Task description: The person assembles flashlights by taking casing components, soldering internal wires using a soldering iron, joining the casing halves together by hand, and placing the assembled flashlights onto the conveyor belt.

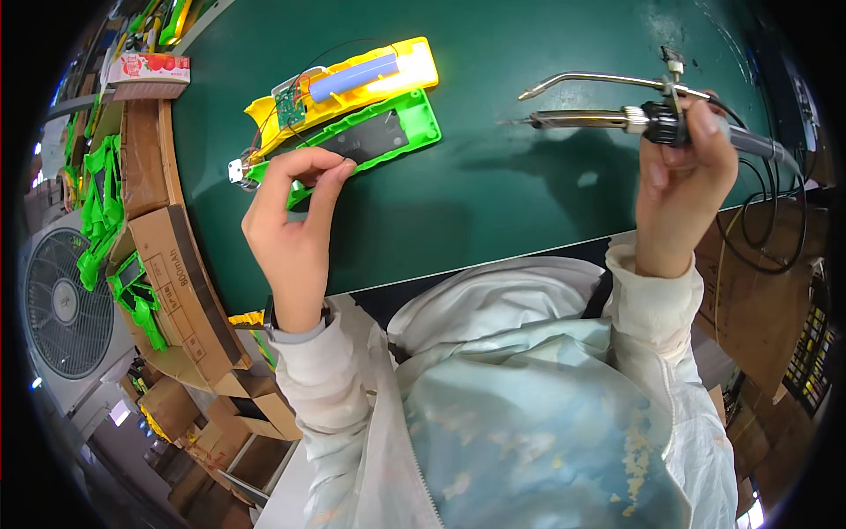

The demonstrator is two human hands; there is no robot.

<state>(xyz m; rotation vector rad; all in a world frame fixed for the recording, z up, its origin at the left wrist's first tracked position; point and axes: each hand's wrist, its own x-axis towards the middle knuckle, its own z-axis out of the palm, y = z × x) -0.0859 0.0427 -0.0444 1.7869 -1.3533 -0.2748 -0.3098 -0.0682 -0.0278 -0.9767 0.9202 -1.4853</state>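
My left hand point(291, 212) hovers over the near side of a green plastic housing half point(421, 119). Its thumb and index finger are pinched together; what lies between them, if anything, is too small to make out. Beyond the green half lies a yellow housing half point(423, 62) with a blue cylindrical battery point(354, 78) and a small green circuit board point(289, 108). Thin wires link the halves, and a whitish metal end piece point(236, 171) sits at their left. My right hand point(683, 189) grips a soldering iron point(582, 118) with a curved metal feed tube point(599, 78) above it, tip pointing left, apart from the housing.
Cables point(775, 154) trail off the right edge of the green work surface point(520, 203). At the left stand cardboard boxes point(181, 291), green plastic housings point(101, 212), a pink-and-white carton point(150, 75) and a grey fan point(66, 300).
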